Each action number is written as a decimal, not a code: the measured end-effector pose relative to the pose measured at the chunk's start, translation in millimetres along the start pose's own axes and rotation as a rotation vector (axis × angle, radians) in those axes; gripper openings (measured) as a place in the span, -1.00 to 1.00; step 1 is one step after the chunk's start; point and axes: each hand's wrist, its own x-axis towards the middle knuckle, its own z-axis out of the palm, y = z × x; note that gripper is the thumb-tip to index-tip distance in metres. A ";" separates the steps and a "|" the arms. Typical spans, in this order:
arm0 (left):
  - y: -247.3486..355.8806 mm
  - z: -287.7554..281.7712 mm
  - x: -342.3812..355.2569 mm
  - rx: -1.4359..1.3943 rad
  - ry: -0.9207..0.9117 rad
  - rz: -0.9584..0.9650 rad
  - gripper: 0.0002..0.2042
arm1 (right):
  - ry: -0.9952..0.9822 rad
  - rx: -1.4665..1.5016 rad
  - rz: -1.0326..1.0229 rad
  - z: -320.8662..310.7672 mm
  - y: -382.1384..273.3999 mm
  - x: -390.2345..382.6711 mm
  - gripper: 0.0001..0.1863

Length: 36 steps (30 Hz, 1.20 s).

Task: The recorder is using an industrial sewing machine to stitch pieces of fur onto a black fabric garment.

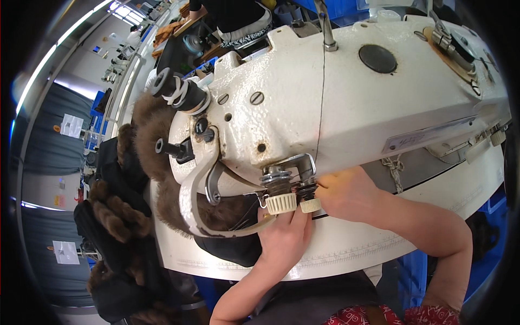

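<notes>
At the lower edge of the frame, a dark apron and a red patterned garment are seen, with both forearms rising from there. The left hand (284,238) is laid in the lower centre, palm down on black fabric (230,246), with its fingers extended and pressed flat rather than closed around anything; the placement is judged to hold the material steady. The right hand (346,192) is reached in from the lower right and is tucked under the sewing machine (336,103), just right of centre. Its fingertips are hidden behind two cream knobs (290,203), so whether they are pinched together or apart cannot be told.

The fabric is spread over the white table (346,249), directly beneath the machine head, and is carried off to the left, where a trim of brown fur (154,146) is bunched in the left half of the frame. The surplus is judged to hang there out of the way.

The machine fills the centre and upper right, its white paint worn. A thread (323,92) is run down its face.

In the upper centre, another person's dark clothing is partly visible at a far workstation.
</notes>
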 end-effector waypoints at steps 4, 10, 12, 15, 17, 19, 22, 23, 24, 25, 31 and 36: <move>2.9 -55.8 -21.7 -1.081 -0.085 -0.365 -0.85 | -0.026 0.046 -0.041 0.5 3.7 0.5 -0.80; 36.8 -96.7 -14.5 -1.929 0.071 -0.095 -0.67 | -0.030 0.072 0.010 -2.0 2.4 5.4 -0.77; 23.5 -97.6 -42.9 -1.904 -0.186 0.019 -0.55 | -0.022 0.093 0.022 -4.9 3.3 4.5 -0.78; 38.6 -105.8 -25.8 -2.118 -0.115 -0.220 -0.59 | 0.011 0.153 0.049 -0.4 4.6 2.2 -0.80; 44.7 -102.9 -29.9 -2.172 -0.085 -0.215 -0.59 | -0.026 0.072 0.037 1.9 4.1 1.9 -0.83; 45.5 -105.2 -31.6 -2.262 -0.121 -0.213 -0.60 | 0.002 0.083 0.042 2.7 3.6 0.4 -0.84; 46.6 -110.8 -26.9 -2.255 -0.155 -0.214 -0.63 | 0.020 0.105 0.087 -3.8 -0.6 0.0 -0.89; 48.6 -104.7 -26.2 -2.256 -0.149 -0.219 -0.63 | 0.025 0.101 0.082 -5.4 0.0 -0.6 -0.90; 51.6 -93.8 -26.0 -2.279 -0.062 -0.048 -0.64 | 0.034 0.100 0.074 -5.4 0.5 0.7 -0.91; 53.4 -88.5 -26.9 -2.290 0.026 0.125 -0.65 | 0.036 0.085 0.082 -5.1 0.0 2.2 -0.92; 67.1 -115.6 -34.4 -2.315 0.038 -0.277 -0.71 | -0.056 0.023 0.091 -4.7 -0.5 3.5 -0.93; 57.4 -96.0 -47.3 -2.522 -0.029 -0.726 -0.56 | -0.013 0.023 0.046 2.0 6.3 -0.9 -0.93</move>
